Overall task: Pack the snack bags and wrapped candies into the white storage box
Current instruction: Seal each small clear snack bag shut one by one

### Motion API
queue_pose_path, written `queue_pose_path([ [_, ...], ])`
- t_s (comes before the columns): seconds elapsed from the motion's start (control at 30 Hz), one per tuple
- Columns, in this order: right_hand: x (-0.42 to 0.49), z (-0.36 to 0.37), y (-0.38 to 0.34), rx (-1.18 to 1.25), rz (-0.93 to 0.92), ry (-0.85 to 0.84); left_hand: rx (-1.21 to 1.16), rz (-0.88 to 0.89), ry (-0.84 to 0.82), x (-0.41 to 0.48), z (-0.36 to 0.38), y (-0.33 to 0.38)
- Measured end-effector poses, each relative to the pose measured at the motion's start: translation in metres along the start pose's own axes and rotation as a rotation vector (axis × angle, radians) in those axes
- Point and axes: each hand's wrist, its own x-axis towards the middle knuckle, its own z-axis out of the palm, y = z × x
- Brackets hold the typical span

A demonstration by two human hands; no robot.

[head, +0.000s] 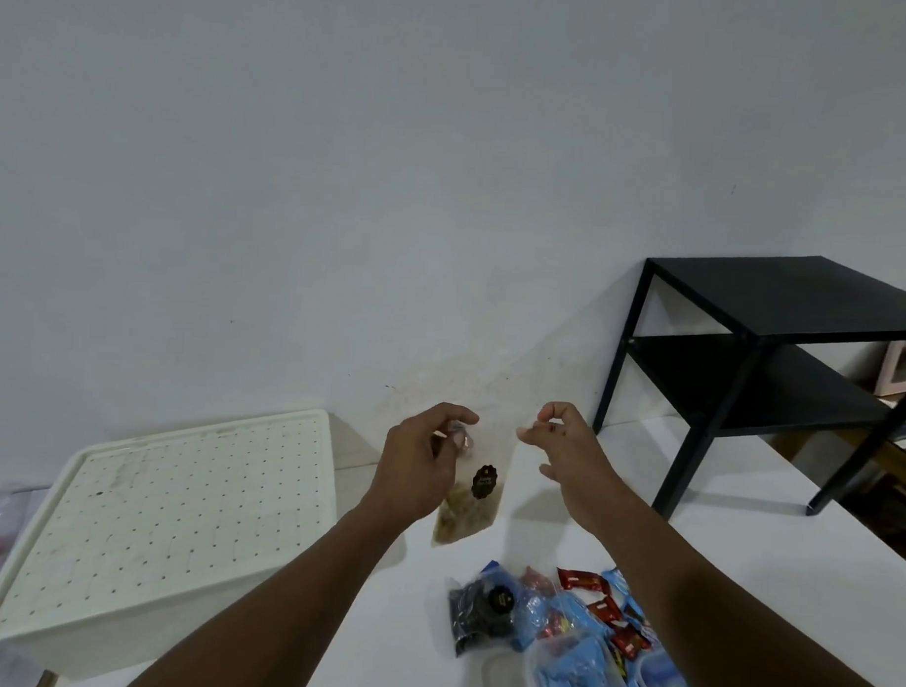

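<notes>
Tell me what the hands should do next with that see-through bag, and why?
Probably the right hand should reach over and lift the dotted lid off the white storage box: the lid covers it, so the clear snack bag that the left hand holds up has no way in. Whether the right hand touches the bag is unclear.

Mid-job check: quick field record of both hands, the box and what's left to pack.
left hand: grips clear snack bag by its top, above the table
right hand: fingers curled beside the bag's corner; contact unclear
white storage box: lid on, left of the hands
left to pack: dark snack bag and wrapped candies, on the table
</notes>
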Motion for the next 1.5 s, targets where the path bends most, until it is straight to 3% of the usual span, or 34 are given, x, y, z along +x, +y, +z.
queue_pose_path([
  [0.23, 0.019, -0.025, 0.032, 0.269, 0.095, -0.282, -0.232, -0.206, -0.058, 0.019, 0.019, -0.015],
  [0.6, 0.122, -0.037, 0.065, 0.023, 0.086, -0.142, 0.030, -0.316, 0.111, 0.067, 0.087, -0.077],
  [0.77, 0.186, -0.037, 0.095, -0.060, 0.126, -0.202, 0.231, -0.392, 0.066, 0.087, 0.114, -0.125],
  [1.13, 0.273, -0.009, 0.144, -0.165, 0.250, -0.282, 0.356, -0.638, -0.068, 0.123, 0.144, -0.187],
  [1.4, 0.259, -0.029, 0.147, -0.271, 0.246, -0.254, 0.427, -0.613, -0.068, 0.101, 0.150, -0.185],
  [1.5, 0.226, -0.040, 0.164, -0.310, 0.347, -0.309, 0.404, -0.639, -0.208, 0.069, 0.156, -0.182],
])
